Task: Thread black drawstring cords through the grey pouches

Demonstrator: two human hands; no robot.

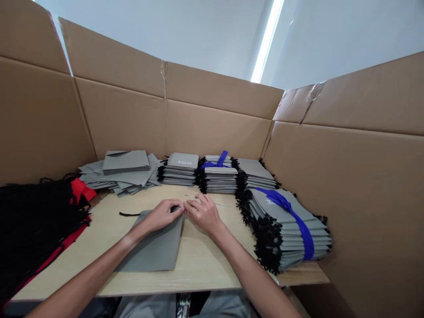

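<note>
A flat grey fabric pouch (155,249) lies on the table in front of me, with a black cord (129,214) sticking out past its upper left corner. My left hand (167,214) is closed in a pinch at the pouch's upper right corner, where a bit of black shows under the fingers. Against its fingertips, my right hand (203,213) is also pinched; what it holds is hidden. A thin metal wire or needle (222,205) shows on both sides of the right hand; whether it is held or lies on the table, I cannot tell.
Loose grey pouches (126,162) are heaped at back left. Stacks of corded pouches (182,161) line the back; a bundle tied with blue ribbon (308,238) sits at right. Black cords (36,229) pile on red cloth at left. Cardboard walls (212,119) enclose the table (205,260).
</note>
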